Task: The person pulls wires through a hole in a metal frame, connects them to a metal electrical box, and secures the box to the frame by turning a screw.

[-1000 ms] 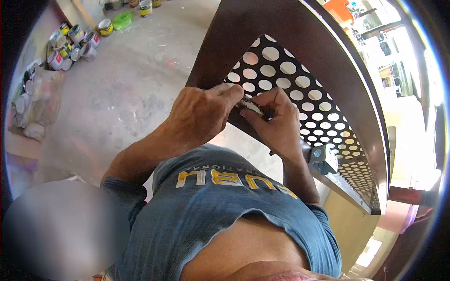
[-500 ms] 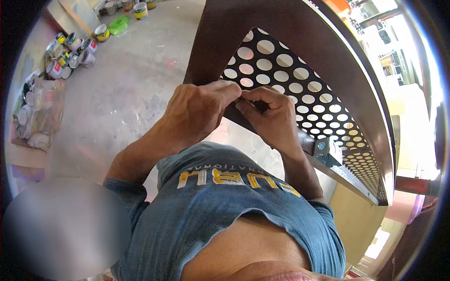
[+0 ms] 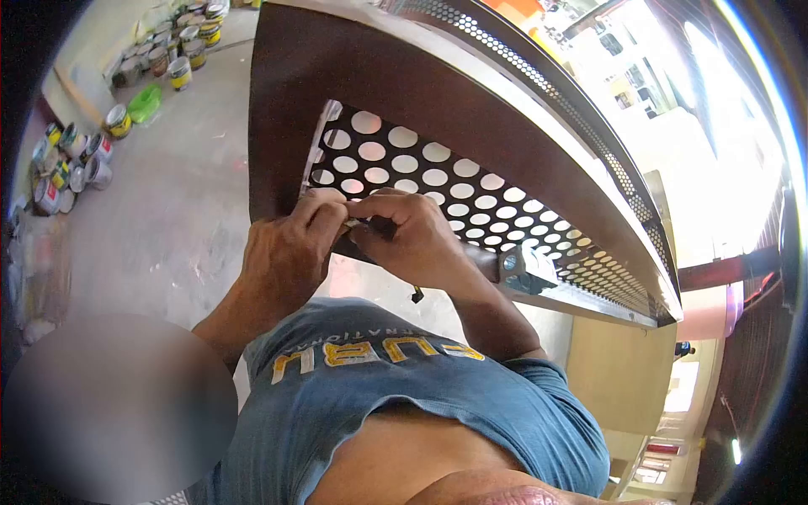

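Scrap (image 3: 352, 223) in curled right grip (image 3: 411, 236)

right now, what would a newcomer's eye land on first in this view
Probably the black panel full of round holes, mid-picture, set in a broad dark brown frame. Next, the left hand and right hand meet at the panel's near left corner, the right pinching a small pale piece, mostly hidden. At upper left, a bright green item stands out among cans.

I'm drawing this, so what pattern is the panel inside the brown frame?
The panel is black with rows of round holes, best seen in the head view.
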A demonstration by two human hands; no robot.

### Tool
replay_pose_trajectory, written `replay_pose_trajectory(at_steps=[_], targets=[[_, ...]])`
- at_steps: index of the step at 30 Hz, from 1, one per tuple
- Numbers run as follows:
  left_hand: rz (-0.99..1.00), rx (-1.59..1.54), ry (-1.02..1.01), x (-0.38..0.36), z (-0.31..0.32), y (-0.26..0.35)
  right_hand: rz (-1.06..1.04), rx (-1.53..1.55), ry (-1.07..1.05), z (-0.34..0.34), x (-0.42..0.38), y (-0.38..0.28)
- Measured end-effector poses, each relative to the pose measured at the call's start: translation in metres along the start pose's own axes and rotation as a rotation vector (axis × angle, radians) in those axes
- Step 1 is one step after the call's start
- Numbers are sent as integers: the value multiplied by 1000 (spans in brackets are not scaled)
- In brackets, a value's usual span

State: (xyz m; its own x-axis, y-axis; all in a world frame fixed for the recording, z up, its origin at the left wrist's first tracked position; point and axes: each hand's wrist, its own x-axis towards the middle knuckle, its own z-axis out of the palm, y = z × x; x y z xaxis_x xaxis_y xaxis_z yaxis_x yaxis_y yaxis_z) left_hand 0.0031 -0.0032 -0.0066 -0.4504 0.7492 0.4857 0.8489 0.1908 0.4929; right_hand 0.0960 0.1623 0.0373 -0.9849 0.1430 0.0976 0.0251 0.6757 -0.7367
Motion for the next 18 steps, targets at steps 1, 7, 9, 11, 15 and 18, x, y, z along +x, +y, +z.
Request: replay_pose_trajectory(at_steps=[1, 7, 9, 11, 15, 18], targets=[[9, -3, -1, 1, 0, 1, -34, -26, 18, 1, -1, 0], [-127, 17, -117, 6, -2, 6, -8, -31, 7, 2, -3, -6], [-141, -6, -149, 7, -4, 3, -28, -66, 22, 2, -5, -6], [-131, -22, -177, 9, -9, 1, -50, -27, 10, 2, -5, -5], [-168, -157, -211, 13, -13, -3, -94, -95, -12, -1, -2, -2], [-110, -175, -107, 13, -16, 0, -182, -74, 24, -2, -2, 0]])
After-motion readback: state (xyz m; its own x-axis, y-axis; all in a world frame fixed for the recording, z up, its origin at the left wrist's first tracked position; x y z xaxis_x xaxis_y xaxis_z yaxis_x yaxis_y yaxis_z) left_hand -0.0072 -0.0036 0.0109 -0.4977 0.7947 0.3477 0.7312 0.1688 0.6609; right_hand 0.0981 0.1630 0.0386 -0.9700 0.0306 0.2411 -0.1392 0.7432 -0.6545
